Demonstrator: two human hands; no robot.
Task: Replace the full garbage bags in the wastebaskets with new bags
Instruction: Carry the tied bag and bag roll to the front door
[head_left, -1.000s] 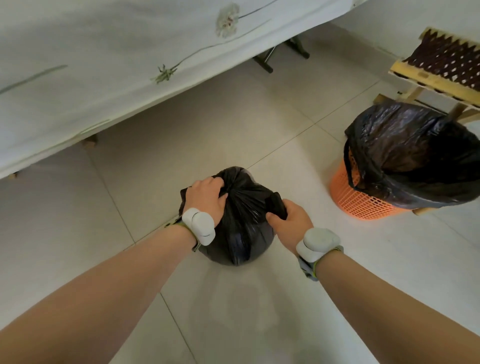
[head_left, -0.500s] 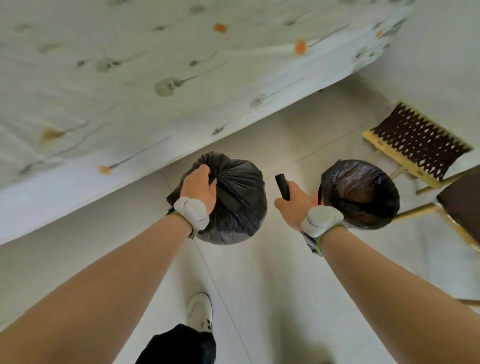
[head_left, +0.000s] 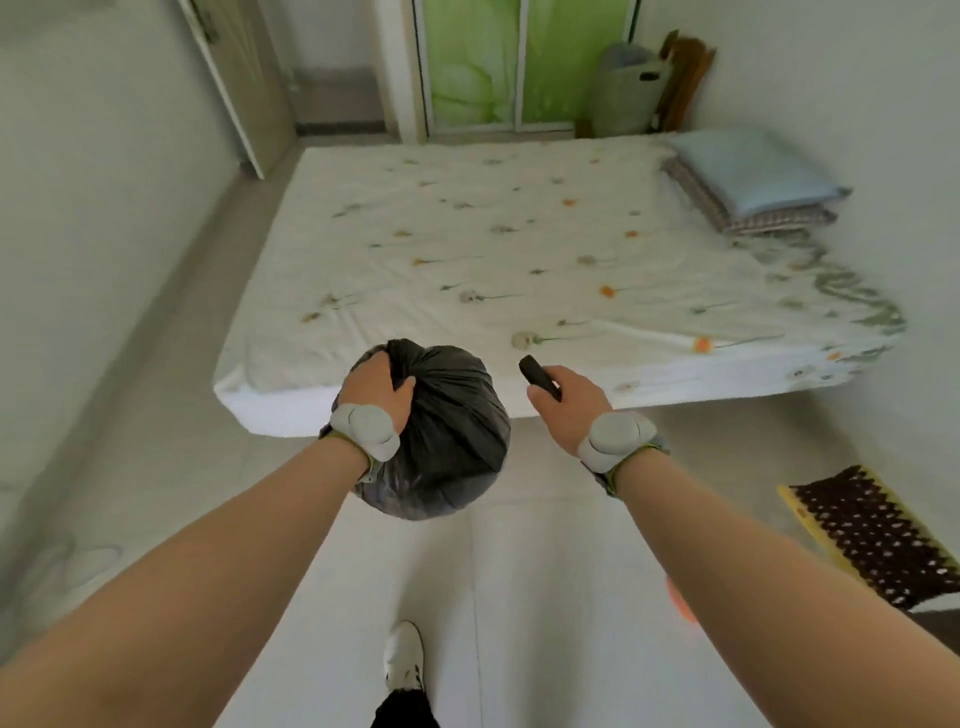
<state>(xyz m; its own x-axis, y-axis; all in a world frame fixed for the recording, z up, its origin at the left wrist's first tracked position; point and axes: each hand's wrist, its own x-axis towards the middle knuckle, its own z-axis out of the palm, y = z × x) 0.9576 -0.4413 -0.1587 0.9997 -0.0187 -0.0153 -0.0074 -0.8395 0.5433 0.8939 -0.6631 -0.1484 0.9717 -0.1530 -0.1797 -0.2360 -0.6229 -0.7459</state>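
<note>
The left hand (head_left: 376, 387) grips the gathered neck of a full black garbage bag (head_left: 452, 452), which hangs clear of the tiled floor (head_left: 545, 597). The right hand (head_left: 569, 402) holds a small black roll-shaped object (head_left: 539, 376), its end poking out past the fingers (head_left: 558, 375). Both wrists wear grey bands. Ahead lies a bed (head_left: 467, 249) under a white flower-print sheet, with folded bedding (head_left: 748, 187) at its far right corner. A white shoe (head_left: 404, 654) shows below, and a brown woven seat (head_left: 872, 540) at right.
</note>
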